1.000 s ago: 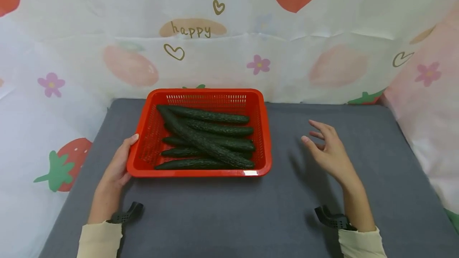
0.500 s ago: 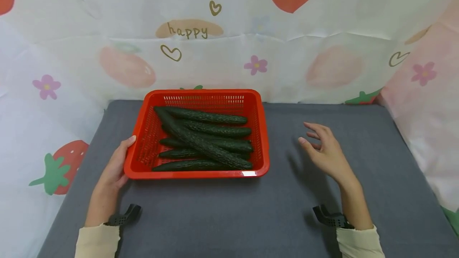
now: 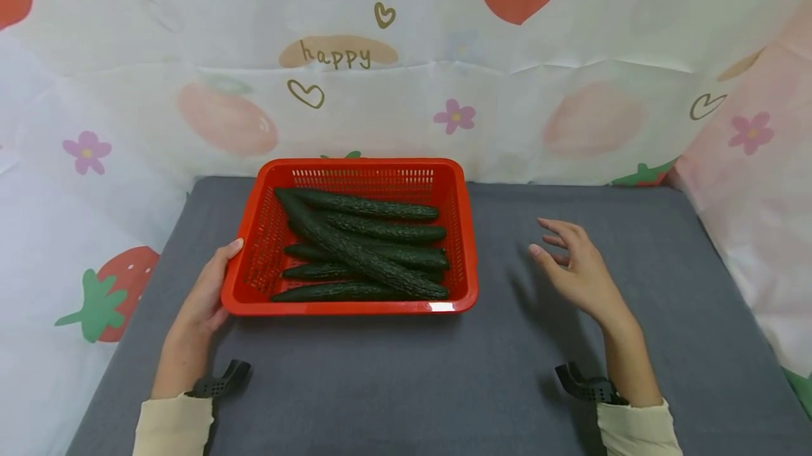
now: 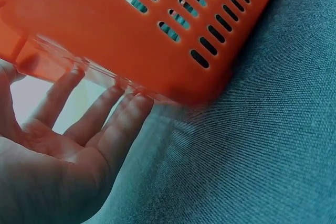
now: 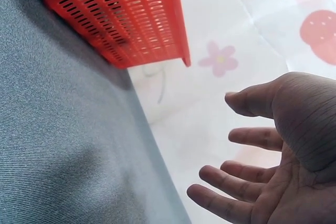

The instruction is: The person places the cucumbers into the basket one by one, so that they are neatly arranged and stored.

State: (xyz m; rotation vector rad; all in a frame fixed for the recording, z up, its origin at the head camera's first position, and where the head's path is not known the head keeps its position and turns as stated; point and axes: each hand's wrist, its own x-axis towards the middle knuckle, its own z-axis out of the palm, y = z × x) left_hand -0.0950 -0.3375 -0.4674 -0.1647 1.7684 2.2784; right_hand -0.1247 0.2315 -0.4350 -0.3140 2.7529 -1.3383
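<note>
My left hand (image 3: 206, 290) holds the left rim of a red plastic basket (image 3: 351, 308). In the left wrist view its fingers (image 4: 126, 121) meet the outer wall under the rim. Several dark green cucumbers (image 3: 374, 232) lie inside the basket, one slanting across the others. To the right, my right hand (image 3: 580, 269) hovers over the grey cloth, apart from the basket, with nothing in it. Its fingers (image 5: 226, 182) are loosely spread in the right wrist view, where the slotted wall of the basket shows at top left.
A grey cloth (image 3: 393, 385) covers the table. Behind it hangs a pale curtain (image 3: 495, 40) printed with strawberries, hearts and flowers, close to the basket's far side. Dark wrist mounts (image 3: 586, 385) sit at both cuffs.
</note>
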